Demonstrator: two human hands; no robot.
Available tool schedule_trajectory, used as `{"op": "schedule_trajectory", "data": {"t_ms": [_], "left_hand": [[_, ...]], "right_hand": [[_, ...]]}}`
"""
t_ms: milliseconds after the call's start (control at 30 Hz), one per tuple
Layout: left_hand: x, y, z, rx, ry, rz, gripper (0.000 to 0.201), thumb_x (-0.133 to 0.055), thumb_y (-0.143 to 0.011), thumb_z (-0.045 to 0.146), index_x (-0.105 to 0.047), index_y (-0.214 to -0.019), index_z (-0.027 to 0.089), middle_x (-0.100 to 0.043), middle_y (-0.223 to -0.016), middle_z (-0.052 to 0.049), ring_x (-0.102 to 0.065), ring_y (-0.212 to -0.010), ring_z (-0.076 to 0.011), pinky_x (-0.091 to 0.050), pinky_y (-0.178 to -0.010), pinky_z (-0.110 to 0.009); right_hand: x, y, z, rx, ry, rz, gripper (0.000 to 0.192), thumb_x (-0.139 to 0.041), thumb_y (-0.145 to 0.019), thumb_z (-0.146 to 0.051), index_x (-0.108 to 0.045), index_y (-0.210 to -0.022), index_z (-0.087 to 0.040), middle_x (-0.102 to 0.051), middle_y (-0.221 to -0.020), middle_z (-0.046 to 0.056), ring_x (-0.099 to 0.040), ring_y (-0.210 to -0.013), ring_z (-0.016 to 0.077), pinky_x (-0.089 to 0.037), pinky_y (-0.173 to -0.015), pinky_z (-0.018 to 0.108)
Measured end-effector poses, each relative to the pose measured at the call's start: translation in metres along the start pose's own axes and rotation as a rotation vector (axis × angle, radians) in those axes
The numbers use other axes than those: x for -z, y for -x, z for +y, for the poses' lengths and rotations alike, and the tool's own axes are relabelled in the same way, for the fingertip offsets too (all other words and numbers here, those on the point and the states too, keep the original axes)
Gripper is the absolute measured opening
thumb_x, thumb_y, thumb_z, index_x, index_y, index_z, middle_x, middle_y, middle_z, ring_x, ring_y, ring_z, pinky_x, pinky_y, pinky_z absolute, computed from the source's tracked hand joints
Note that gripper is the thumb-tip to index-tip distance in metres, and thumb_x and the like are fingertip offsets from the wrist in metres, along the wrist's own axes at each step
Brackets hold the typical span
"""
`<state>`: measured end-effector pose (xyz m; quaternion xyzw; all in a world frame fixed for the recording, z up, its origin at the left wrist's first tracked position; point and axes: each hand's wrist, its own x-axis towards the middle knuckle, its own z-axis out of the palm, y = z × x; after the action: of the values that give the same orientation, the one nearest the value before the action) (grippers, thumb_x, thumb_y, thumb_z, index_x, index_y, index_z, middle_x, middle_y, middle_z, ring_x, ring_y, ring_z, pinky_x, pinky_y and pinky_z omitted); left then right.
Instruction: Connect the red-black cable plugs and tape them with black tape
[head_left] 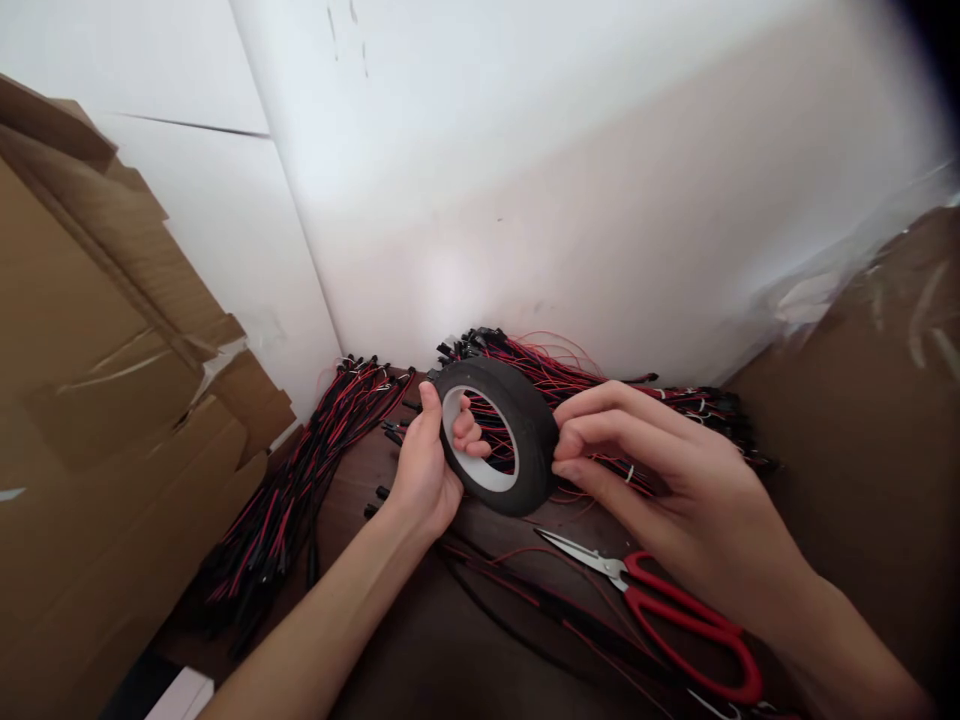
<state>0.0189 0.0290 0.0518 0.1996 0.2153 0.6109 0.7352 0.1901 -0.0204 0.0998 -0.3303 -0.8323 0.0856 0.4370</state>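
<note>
While lifted above the dark brown table (465,650), round roll of black tape with white core (501,436), gripped at its rim by left hand (426,468) with fingers through the core, pinched at its outer edge by right hand (675,490), red-handled steel scissors (660,600) just below the roll, bundles of red-and-black wires (300,490) behind and beside it, brown cardboard (97,400) well left of it.

The camera on my head looks forward and down, close over the dark table (465,640), facing the white wall (600,230) behind it; cardboard (97,400) fills my left.
</note>
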Motion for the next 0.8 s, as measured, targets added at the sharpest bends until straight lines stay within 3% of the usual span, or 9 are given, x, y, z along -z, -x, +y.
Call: {"op": "schedule_trajectory", "data": {"t_ms": [100,267,500,800], "left_hand": [[-0.003,0.005,-0.004,0.096,0.016,0.026,0.051,-0.045,-0.093,0.056,-0.051,-0.066,0.013,-0.033,-0.054,0.005,-0.031,-0.044,-0.0051,-0.032,-0.041,-0.013],[0.002,0.008,-0.010,0.188,0.001,0.001,0.055,-0.039,-0.095,0.056,-0.046,-0.060,0.014,-0.030,-0.053,0.004,-0.028,-0.043,-0.0053,-0.029,-0.039,-0.013],[0.000,0.010,-0.010,0.103,0.042,-0.001,0.055,-0.049,-0.090,0.059,-0.041,-0.059,0.014,-0.026,-0.054,0.006,-0.020,-0.043,-0.0037,-0.022,-0.037,-0.012],[-0.007,0.012,-0.004,-0.128,-0.068,0.130,0.058,-0.060,-0.081,0.064,-0.041,-0.056,0.015,-0.032,-0.050,0.007,-0.024,-0.040,-0.0030,-0.022,-0.036,-0.013]], "right_hand": [[-0.006,0.003,-0.004,-0.013,-0.111,-0.005,0.011,-0.059,-0.091,-0.018,-0.056,-0.084,-0.025,-0.060,-0.090,0.003,-0.062,-0.080,0.0158,-0.056,-0.066,0.026],[-0.018,0.011,-0.007,-0.057,-0.279,0.052,0.014,-0.063,-0.090,-0.021,-0.056,-0.101,-0.026,-0.062,-0.098,0.003,-0.064,-0.090,0.0156,-0.058,-0.071,0.025],[-0.016,0.008,-0.013,-0.029,-0.215,0.070,0.010,-0.065,-0.087,-0.014,-0.060,-0.089,-0.022,-0.065,-0.091,0.003,-0.064,-0.081,0.0140,-0.057,-0.070,0.023],[-0.021,0.010,-0.014,-0.032,-0.200,0.079,0.011,-0.065,-0.086,-0.009,-0.061,-0.083,-0.019,-0.064,-0.090,0.001,-0.062,-0.079,0.0085,-0.053,-0.072,0.016]]}}
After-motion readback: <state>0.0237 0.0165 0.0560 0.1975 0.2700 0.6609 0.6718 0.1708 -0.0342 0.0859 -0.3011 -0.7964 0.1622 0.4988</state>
